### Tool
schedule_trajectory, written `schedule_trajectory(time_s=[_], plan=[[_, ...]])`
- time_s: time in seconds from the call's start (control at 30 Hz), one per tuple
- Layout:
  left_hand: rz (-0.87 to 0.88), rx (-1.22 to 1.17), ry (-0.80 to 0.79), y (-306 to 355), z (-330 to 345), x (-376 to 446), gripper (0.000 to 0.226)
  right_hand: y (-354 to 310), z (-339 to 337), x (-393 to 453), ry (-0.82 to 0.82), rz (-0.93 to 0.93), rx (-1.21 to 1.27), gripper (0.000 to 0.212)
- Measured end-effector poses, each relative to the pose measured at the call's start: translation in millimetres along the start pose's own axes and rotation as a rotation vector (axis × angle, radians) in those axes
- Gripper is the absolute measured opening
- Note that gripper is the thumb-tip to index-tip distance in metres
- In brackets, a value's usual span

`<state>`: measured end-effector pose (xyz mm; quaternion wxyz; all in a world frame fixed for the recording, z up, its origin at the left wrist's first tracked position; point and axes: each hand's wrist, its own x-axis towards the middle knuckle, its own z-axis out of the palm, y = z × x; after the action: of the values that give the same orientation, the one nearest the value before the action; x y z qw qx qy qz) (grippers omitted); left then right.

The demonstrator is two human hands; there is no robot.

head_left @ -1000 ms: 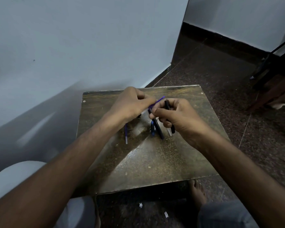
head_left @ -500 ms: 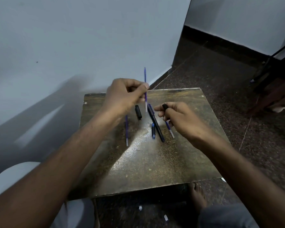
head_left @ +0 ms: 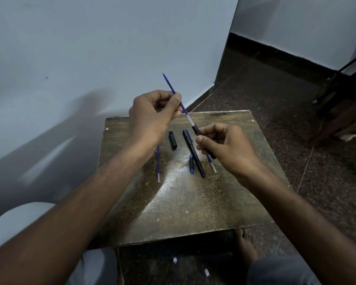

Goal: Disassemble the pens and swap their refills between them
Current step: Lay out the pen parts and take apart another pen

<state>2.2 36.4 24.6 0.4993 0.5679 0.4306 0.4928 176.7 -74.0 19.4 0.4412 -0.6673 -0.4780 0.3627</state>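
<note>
My left hand (head_left: 152, 116) pinches a thin blue refill (head_left: 171, 87) that slants up and to the left. Its clear lower end meets the mouth of a black pen barrel (head_left: 196, 130), which my right hand (head_left: 224, 145) grips. On the small table (head_left: 183, 202) lie a short black cap piece (head_left: 172, 140), a whole black pen (head_left: 194, 154), a small blue piece (head_left: 191, 166), a loose blue refill (head_left: 158, 164) at the left, and another refill (head_left: 212, 166) partly under my right hand.
The table stands close to a pale wall on the left. Dark speckled floor lies around it, with a bare foot (head_left: 246, 246) below the front edge. Dark wooden furniture (head_left: 341, 112) stands at the far right. Small white scraps (head_left: 207, 272) lie on the floor.
The refill, first held low between both hands, was lifted upright by my left hand, then tilted so its lower end now meets the barrel in my right hand. The view has shifted slightly.
</note>
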Motion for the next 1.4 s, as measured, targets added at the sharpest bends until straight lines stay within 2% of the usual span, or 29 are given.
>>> schedule_trajectory(time_s=[0.23, 0.43, 0.57, 0.7, 0.83, 0.97, 1.1, 1.2, 1.3, 1.4], plan=[[0.025, 0.057, -0.022, 1, 1, -4, 0.009, -3, 0, -2, -0.018, -0.027, 0.048, 0.009], [0.098, 0.466, -0.323, 8, -3, -13, 0.018, -4, 0, -1, 0.003, -0.048, 0.022, 0.008], [0.053, 0.515, -0.321, 6, -5, -11, 0.033, -3, -3, -2, 0.012, -0.041, 0.021, 0.007], [-0.004, 0.814, -0.415, -3, -9, -16, 0.015, -2, -6, -1, 0.034, -0.031, 0.035, 0.009], [-0.011, 0.956, -0.515, -11, -3, -23, 0.032, -1, -9, -1, 0.042, -0.032, 0.018, 0.009], [-0.08, 0.959, -0.547, -13, 3, -28, 0.029, -1, -9, -1, 0.042, -0.028, 0.014, 0.009], [-0.212, 0.981, -0.649, -8, -5, -21, 0.026, -2, -11, -1, 0.045, -0.023, 0.014, 0.01], [-0.304, 0.91, -0.651, -4, -12, -17, 0.038, -4, -13, -1, 0.039, -0.028, 0.002, 0.01], [-0.253, 0.964, -0.62, -5, -5, -24, 0.05, -4, -13, -3, 0.032, -0.021, 0.0, 0.009], [-0.2, 1.08, -0.6, -9, 1, -28, 0.044, -6, -8, -3, 0.022, -0.014, 0.001, 0.01]])
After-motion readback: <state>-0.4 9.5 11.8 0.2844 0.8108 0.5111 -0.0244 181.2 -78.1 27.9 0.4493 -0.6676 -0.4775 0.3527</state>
